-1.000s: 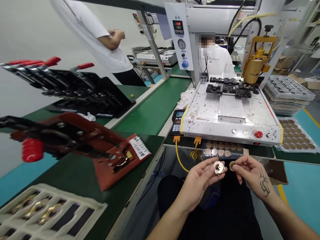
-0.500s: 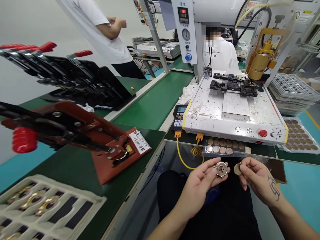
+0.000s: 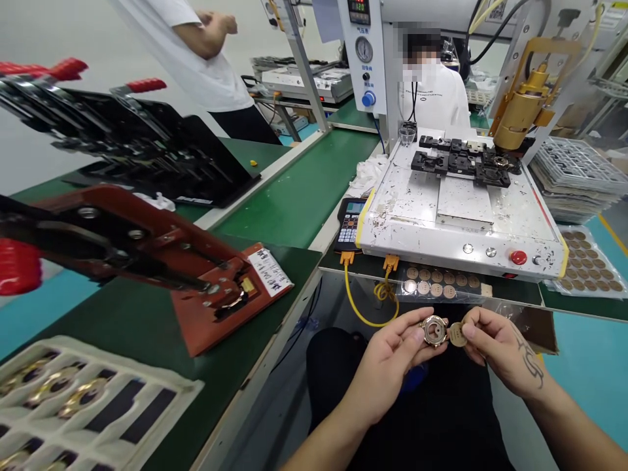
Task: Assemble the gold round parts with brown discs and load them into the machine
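My left hand [image 3: 392,360] pinches a round rose-gold metal ring part [image 3: 434,330] over my lap, and my right hand [image 3: 495,350] pinches a small brass-coloured disc [image 3: 458,335] touching its edge, below the white dispensing machine [image 3: 461,209] on the green bench [image 3: 289,209].
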### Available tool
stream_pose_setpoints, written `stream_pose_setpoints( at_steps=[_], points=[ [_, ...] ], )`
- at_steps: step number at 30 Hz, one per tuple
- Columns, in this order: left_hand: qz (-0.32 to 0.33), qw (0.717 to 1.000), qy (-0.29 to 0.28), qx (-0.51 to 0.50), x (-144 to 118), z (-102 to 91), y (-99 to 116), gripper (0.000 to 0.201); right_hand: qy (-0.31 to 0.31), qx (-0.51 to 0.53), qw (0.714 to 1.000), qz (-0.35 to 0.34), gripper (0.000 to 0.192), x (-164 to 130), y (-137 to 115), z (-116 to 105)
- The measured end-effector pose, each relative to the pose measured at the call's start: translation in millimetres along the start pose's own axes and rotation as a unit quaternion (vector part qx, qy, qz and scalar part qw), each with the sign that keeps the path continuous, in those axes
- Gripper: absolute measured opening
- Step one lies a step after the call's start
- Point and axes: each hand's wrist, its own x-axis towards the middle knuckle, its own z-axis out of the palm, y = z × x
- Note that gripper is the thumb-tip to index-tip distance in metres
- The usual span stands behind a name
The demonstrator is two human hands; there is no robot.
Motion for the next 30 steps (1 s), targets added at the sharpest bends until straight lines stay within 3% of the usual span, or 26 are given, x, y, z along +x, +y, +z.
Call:
stream_pose_setpoints(
  at_steps=[7,18,30],
  points=[
    [0.015,0.999,0.001,0.039,-3,2.0,-2,0.050,0.035,-0.148,0.983,-0.105,0.034,3,-19,17],
    [0.032,0.997,0.000,0.064,-7,5.8,-5,0.049,0.024,-0.162,0.980,-0.111,0.028,2,-14,24],
    [0.067,0.993,0.006,0.101,-8,12.3,-13,0.048,0.059,-0.174,0.975,-0.124,0.027,-2,-5,26]
  ],
)
